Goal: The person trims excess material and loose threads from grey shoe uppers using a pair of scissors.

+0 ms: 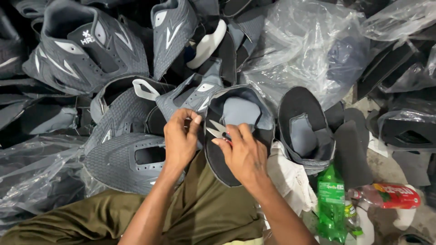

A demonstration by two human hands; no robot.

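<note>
Head view: the left hand (180, 138) pinches the rim of a grey-and-black unfinished shoe upper with a black lining (236, 131), its fingers closed on the left edge of the opening. The right hand (245, 152) is curled around a small pair of silver thread snips (218, 130), whose blades point left toward the left hand's fingertips — the blades stand slightly apart. The shoe upper lies in front of the person, its near end over the olive-green trousers (200, 213), its opening turned up so the pale grey inner padding shows.

Just right of it lies a second black-lined upper with a grey insert (303, 127), close beside the first. A crumpled white cloth (290, 179) sits between the right forearm and that second upper. Near and to the right, a green plastic bottle (330, 204) lies on the floor, and beside it a clear bottle with a red label (393, 195).

To the left, a flat grey mesh upper with a rectangular opening (129, 161) rests against the left knee. Far behind — a heap of grey uppers with white trim (86, 50), and at far right clear plastic bags (304, 45) covering more dark pieces.
</note>
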